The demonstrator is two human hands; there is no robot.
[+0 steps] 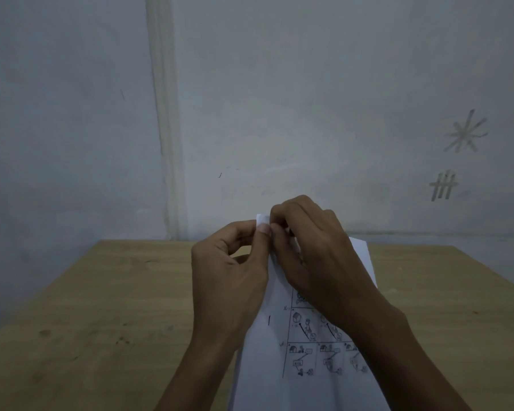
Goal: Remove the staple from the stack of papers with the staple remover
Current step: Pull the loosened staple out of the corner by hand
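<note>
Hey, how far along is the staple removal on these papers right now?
Done: the stack of papers is picked up, its top corner raised above the wooden table. In hand: the left hand pinches that corner while the right hand works at it with closed fingers. Neither the staple nor a staple remover is visible, so I cannot tell whether the staple is out. Left: confirming removal and putting the papers down.

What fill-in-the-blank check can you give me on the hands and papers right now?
1. Both hands pinch the papers at their far ____ corner.
2. The papers are held above a ____ table.
3. The right hand covers part of the printed ____ on the top sheet.
4. The left hand presses its ____ on the corner.

Missing: left; wooden; drawings; thumb
</note>
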